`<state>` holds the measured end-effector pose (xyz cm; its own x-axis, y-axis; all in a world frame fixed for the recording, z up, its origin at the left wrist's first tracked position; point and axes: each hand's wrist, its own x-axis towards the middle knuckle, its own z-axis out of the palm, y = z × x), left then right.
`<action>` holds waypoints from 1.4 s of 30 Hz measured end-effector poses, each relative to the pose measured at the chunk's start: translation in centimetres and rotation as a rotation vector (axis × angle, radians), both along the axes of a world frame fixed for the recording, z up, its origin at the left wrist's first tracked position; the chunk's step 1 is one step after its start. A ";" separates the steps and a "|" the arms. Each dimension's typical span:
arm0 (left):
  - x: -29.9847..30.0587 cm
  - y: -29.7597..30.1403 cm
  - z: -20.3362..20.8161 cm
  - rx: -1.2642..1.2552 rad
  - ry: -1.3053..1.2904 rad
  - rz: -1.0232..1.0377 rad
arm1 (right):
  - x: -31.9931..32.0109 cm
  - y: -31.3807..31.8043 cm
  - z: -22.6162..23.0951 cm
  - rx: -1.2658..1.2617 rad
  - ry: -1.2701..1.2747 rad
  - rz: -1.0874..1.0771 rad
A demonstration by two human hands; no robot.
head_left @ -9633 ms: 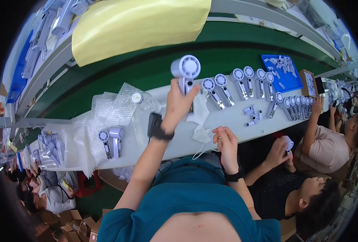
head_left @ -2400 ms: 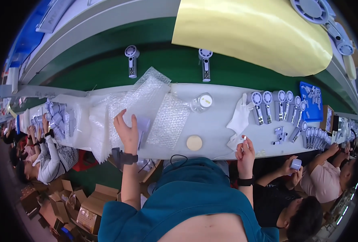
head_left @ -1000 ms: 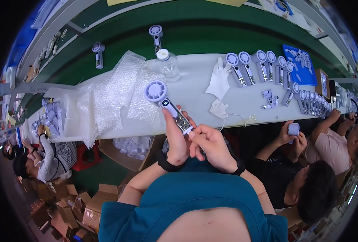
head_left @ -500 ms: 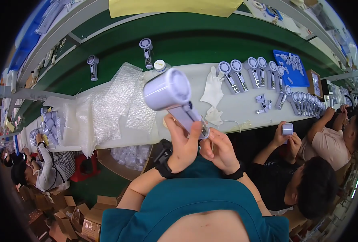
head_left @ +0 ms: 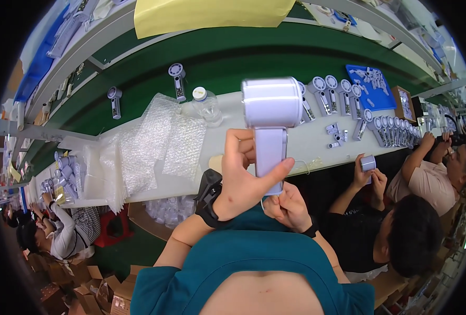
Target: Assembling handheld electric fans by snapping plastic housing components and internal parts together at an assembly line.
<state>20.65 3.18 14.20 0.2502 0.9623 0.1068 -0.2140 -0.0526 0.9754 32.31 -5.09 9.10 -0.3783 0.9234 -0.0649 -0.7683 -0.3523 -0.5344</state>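
A pale lilac handheld fan (head_left: 270,152) stands upright in front of me, its round drum head at the top and its smooth handle side toward me. My left hand (head_left: 243,181) is wrapped round the handle, thumb across the front and fingers behind. At the handle's lower end my right hand (head_left: 288,207) is closed, its curled fingers against the base; the exact grip there is partly hidden. Behind the fan, more handheld fans (head_left: 332,94) lie in a row on the white table, their handles showing exposed circuitry.
Bubble wrap bags (head_left: 149,142) lie left on the table (head_left: 220,149), beside a clear jar (head_left: 207,107). A blue tray (head_left: 372,86) of small parts sits far right, with loose lilac pieces (head_left: 337,135) nearer. A co-worker (head_left: 390,231) at right holds another fan (head_left: 368,163).
The fan has swung from tilted left to upright and moved right, turning its plain handle side toward me. Both hands have moved with it. The view has shifted slightly.
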 end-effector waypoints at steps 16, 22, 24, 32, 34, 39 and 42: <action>0.2 0.9 -4.1 -0.964 -0.808 -1.182 | 4.9 5.6 2.5 0.058 0.010 -0.507; 0.3 0.9 -3.2 -1.226 -0.653 -0.961 | 4.8 6.1 4.1 -0.046 -0.656 -0.605; 0.0 1.0 -3.7 -1.274 -0.712 -0.965 | 4.7 6.1 4.0 -0.117 -0.727 -0.613; -0.6 2.1 -5.8 -1.434 -1.098 -1.134 | 5.2 6.8 3.4 -0.161 -0.369 -0.579; -0.5 2.4 -5.6 -1.332 -1.005 -1.119 | 5.4 6.8 2.9 -0.115 -0.429 -0.595; 0.2 0.2 -4.6 -0.388 -0.006 -0.651 | 3.8 7.4 3.0 -0.154 -0.513 -0.825; 0.4 0.0 -4.4 -0.164 0.189 -0.517 | 3.8 7.4 3.3 -0.191 -0.413 -0.700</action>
<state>21.09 3.23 9.84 0.6926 0.7102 -0.1265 0.0077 0.1680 0.9857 36.15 2.27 12.40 0.3675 0.8953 -0.2518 -0.5987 0.0205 -0.8007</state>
